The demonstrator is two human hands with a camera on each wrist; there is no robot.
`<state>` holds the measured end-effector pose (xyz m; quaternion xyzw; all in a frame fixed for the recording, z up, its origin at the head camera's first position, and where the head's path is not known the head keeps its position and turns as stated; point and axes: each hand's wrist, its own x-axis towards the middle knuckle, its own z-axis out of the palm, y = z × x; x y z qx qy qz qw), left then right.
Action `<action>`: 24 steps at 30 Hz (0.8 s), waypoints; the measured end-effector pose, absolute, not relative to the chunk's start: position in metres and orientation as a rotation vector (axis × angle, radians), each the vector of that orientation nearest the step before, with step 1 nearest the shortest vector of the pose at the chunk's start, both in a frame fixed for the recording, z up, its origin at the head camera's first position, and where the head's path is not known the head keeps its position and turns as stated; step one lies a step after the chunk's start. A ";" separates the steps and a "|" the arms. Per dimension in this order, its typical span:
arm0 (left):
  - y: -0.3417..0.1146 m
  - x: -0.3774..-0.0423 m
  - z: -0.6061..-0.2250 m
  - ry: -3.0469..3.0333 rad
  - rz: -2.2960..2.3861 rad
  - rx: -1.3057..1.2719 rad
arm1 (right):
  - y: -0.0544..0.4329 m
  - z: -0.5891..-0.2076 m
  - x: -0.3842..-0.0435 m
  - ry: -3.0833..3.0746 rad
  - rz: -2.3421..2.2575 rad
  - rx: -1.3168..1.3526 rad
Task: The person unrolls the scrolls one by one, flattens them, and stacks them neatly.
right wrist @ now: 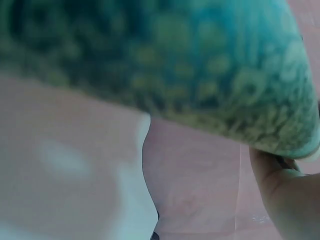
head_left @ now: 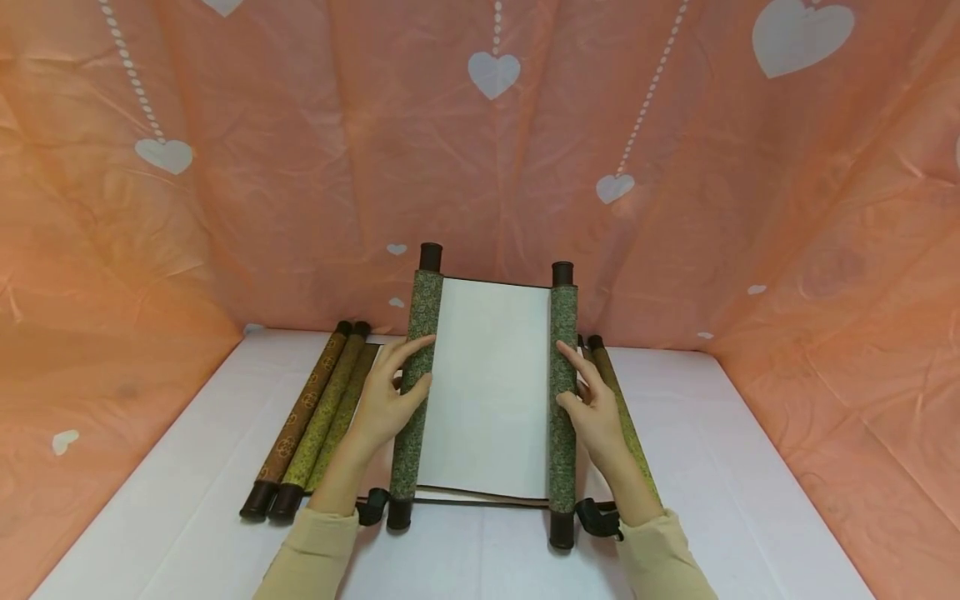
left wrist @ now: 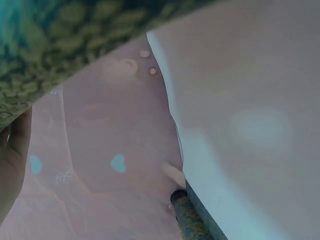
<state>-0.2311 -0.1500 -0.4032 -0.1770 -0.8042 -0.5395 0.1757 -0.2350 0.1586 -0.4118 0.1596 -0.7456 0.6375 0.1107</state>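
Observation:
A scroll with a white sheet (head_left: 491,383) is partly unrolled between two dark green patterned rolls with dark end caps. My left hand (head_left: 384,400) grips the left roll (head_left: 427,304), thumb and a finger lying across its near side. On the other side, my right hand (head_left: 602,417) holds the right roll (head_left: 563,325) in the same way. Both rolls stand tilted above the table, over other scrolls. In the left wrist view the patterned roll (left wrist: 65,50) fills the upper left. The right wrist view shows the other roll (right wrist: 200,75) above the thumb side of the hand (right wrist: 290,195).
A brown patterned roll (head_left: 303,412) and a yellow-green roll (head_left: 330,404) lie side by side at left. Another yellow-green roll (head_left: 622,408) lies behind my right hand. An orange curtain (head_left: 495,167) with white hearts surrounds the white tabletop (head_left: 720,467).

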 end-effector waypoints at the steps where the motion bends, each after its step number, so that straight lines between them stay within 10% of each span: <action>1: -0.150 -0.231 -0.403 -2.273 -1.512 -0.507 | 0.159 -0.412 -0.235 -2.198 1.858 0.477; 24: -0.171 -0.226 -0.393 -2.305 -1.509 -0.526 | 0.184 -0.402 -0.236 -2.341 1.764 0.521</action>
